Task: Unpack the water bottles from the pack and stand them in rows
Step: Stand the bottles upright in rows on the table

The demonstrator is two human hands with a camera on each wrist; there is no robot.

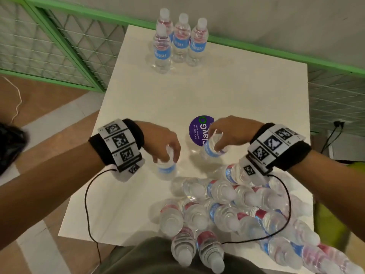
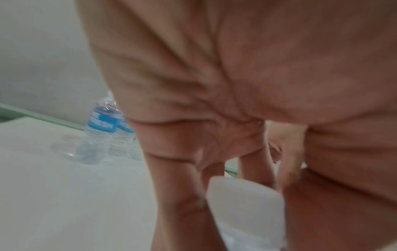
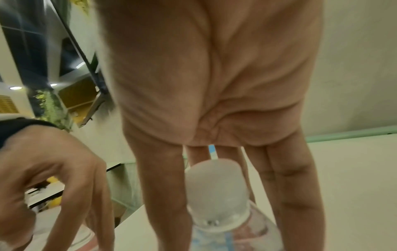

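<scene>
Each hand grips one clear water bottle by its neck, above the middle of the white table (image 1: 138, 107). My left hand (image 1: 166, 147) holds the left bottle (image 1: 166, 169); its white cap (image 2: 244, 203) shows between the fingers in the left wrist view. My right hand (image 1: 227, 133) holds the right bottle (image 1: 212, 148), cap (image 3: 217, 185) close to the palm, tilted over a purple round sticker (image 1: 198, 129). Several bottles (image 1: 177, 40) with blue labels stand in a group at the far edge. A heap of bottles (image 1: 237, 210) lies on its side at the near right.
A green-framed mesh fence (image 1: 49, 48) runs behind and to the left of the table. Black cables (image 1: 87, 204) hang from both wrist bands. The left half of the table top is bare white. A wall socket with a plug (image 1: 338, 123) sits to the right.
</scene>
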